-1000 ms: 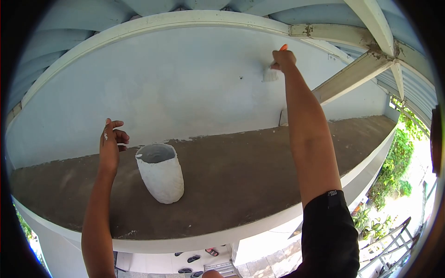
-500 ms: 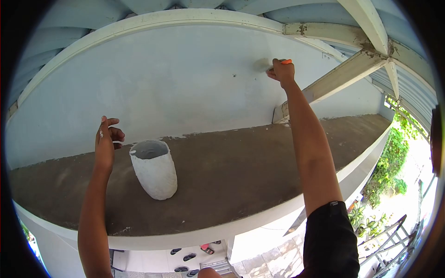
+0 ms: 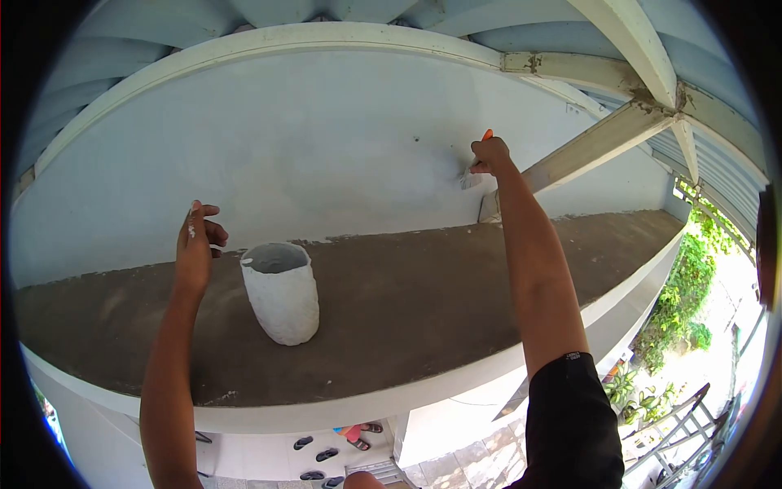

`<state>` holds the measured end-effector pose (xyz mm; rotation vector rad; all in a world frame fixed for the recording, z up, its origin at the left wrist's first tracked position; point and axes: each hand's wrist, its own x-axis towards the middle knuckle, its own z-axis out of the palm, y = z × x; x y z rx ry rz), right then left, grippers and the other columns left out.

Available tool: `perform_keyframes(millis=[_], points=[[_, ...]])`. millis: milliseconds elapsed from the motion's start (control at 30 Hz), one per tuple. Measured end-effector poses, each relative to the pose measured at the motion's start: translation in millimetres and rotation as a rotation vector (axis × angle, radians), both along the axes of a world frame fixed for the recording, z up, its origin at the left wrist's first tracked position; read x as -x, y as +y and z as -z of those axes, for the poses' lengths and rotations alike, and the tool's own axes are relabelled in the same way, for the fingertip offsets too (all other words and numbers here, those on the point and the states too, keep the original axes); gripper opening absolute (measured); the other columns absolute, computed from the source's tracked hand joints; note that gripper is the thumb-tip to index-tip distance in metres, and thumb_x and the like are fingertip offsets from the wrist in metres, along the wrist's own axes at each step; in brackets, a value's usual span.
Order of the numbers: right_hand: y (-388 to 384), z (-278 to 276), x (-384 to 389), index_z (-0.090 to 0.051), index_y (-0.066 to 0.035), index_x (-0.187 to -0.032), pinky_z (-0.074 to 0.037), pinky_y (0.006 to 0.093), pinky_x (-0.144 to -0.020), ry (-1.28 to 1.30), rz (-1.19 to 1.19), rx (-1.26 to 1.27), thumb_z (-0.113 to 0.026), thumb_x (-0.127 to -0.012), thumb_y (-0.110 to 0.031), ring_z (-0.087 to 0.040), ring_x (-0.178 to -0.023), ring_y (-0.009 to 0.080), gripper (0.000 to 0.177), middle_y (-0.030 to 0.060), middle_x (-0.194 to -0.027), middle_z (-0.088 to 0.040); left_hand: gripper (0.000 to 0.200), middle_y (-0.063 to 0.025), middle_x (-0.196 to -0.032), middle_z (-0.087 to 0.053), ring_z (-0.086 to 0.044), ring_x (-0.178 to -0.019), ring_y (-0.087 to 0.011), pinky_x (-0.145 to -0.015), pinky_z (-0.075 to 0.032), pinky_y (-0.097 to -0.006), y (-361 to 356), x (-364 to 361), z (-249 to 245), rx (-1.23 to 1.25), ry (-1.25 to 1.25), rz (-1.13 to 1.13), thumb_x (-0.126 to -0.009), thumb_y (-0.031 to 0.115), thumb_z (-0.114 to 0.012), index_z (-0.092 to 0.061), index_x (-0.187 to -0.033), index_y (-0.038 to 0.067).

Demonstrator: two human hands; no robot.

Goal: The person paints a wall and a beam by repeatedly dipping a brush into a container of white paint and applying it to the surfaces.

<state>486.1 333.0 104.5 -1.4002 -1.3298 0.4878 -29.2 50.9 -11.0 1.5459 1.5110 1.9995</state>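
Observation:
My right hand [image 3: 490,156] is closed round the orange handle of a paintbrush [image 3: 470,179]. The bristles point down and touch the pale wall [image 3: 342,147] just left of a beam's foot. A damp, darker patch shows around the bristles. My left hand [image 3: 201,235] hangs in the air near the wall with its fingers apart and slightly curled, holding nothing; white paint marks its thumb side. Right of it, a white paint-crusted pot [image 3: 283,303] stands on the brown ledge [image 3: 391,326], with greyish liquid inside.
White roof beams [image 3: 603,138] cross at the upper right under corrugated roofing. Below the ledge's white front edge [image 3: 350,414] are sandals [image 3: 327,454] and a person's feet [image 3: 358,444] on the floor. A metal ladder [image 3: 676,428] and green plants [image 3: 680,301] show at the lower right.
My right hand has moved the paintbrush down the wall, its bristles now pointing downward. The left hand stays raised and open. Below the ledge, more of the other person has come into view.

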Motion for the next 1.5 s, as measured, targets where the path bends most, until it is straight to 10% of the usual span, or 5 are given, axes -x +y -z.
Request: perform_keyframes(millis=[367,933,1233,1400,1500], points=[[-10.8,-56.4,-18.2,-0.048,0.009,-0.117,-0.067,0.0433,-0.073,1.075,-0.562,-0.805,-0.057,-0.096,-0.016,-0.073,-0.078,0.0340,0.034,0.0245,-0.108,-0.066,0.063,-0.0011,-0.076,-0.058,-0.056,-0.073,-0.0111,-0.066,-0.045,-0.0291,1.9,0.4,-1.3,0.002,0.015,0.000,-0.104,0.063,-0.034,-0.061,-0.115,0.007],[-44.1,10.1,-10.8,-0.060,0.011,-0.100,-0.064,0.0327,-0.058,-0.068,0.103,-0.104,-0.055,-0.088,-0.016,-0.073,-0.061,0.0287,0.030,0.0202,-0.083,-0.071,0.063,-0.0019,-0.077,-0.059,-0.057,-0.074,-0.0119,-0.066,-0.045,-0.0300,1.1,5.2,3.3,0.038,-0.005,-0.027,-0.104,0.063,-0.034,-0.060,-0.117,0.007],[-18.3,-13.2,27.9,-0.057,0.013,-0.099,-0.065,0.0358,-0.059,0.294,0.064,-0.316,-0.057,-0.091,-0.020,-0.075,-0.070,0.0292,0.035,0.0204,-0.083,-0.069,0.059,-0.0044,-0.070,-0.055,-0.051,-0.067,-0.0128,-0.064,-0.043,-0.0304,4.7,9.5,7.7,-0.063,0.166,-0.133,-0.107,0.057,-0.036,-0.058,-0.114,0.003],[-17.4,-52.9,18.5,-0.053,0.007,-0.108,-0.063,0.0388,-0.064,1.027,-0.412,-0.767,-0.060,-0.094,-0.017,-0.072,-0.071,0.0283,0.028,0.0202,-0.085,-0.068,0.048,-0.0064,-0.067,-0.052,-0.050,-0.066,-0.0139,-0.064,-0.043,-0.0317,7.0,14.6,6.5,-0.189,0.388,-0.208,-0.110,0.045,-0.038,-0.056,-0.113,0.001],[-14.7,-44.7,19.6,-0.056,0.002,-0.109,-0.061,0.0374,-0.061,0.833,-0.339,-0.593,-0.059,-0.094,-0.020,-0.072,-0.071,0.0261,0.027,0.0168,-0.087,-0.070,0.042,-0.0071,-0.068,-0.052,-0.050,-0.066,-0.0145,-0.064,-0.043,-0.0330,4.4,10.6,4.8,-0.164,0.488,-0.216,-0.111,0.039,-0.039,-0.055,-0.113,0.000]])
